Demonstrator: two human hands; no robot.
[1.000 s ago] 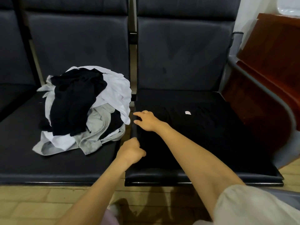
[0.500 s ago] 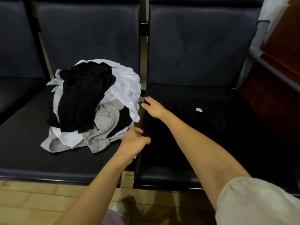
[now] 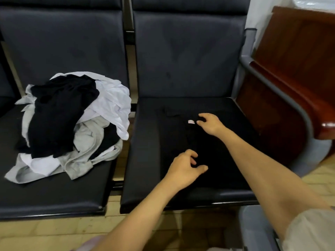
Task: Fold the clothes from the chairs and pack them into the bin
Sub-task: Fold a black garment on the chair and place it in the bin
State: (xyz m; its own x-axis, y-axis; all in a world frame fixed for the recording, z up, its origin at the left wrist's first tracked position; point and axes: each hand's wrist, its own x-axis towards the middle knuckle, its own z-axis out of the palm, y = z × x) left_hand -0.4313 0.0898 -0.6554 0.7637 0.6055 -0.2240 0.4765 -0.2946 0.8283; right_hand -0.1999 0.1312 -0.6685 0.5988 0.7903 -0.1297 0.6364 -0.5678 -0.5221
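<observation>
Black garment [image 3: 174,140] lies flat on the right seat [image 3: 145,196], its white tag [image 3: 190,121] toward 12 o'clock. Right hand [image 3: 211,124] is just at 3 o'clock of the tag and left hand [image 3: 183,167] is over the garment's 6 o'clock edge. Both have loosely curled, spread fingers gripping nothing visible. Pile [image 3: 68,124] of black, white and grey clothes sits on the left seat [image 3: 54,200], at 9 o'clock.

The seat pad [image 3: 208,196] at six o'clock looks like smooth dark leatherette, with a dull sheen along its front edge. The black garment [image 3: 177,138] spread on it is matt cloth, and its small pale label [image 3: 190,121] is probably woven. At nine o'clock the pile of clothes [image 3: 72,120] is soft, creased cloth. At three o'clock the armrest [image 3: 279,91] is grey painted metal, and the cabinet [image 3: 299,57] behind it is glossy varnished wood.
</observation>
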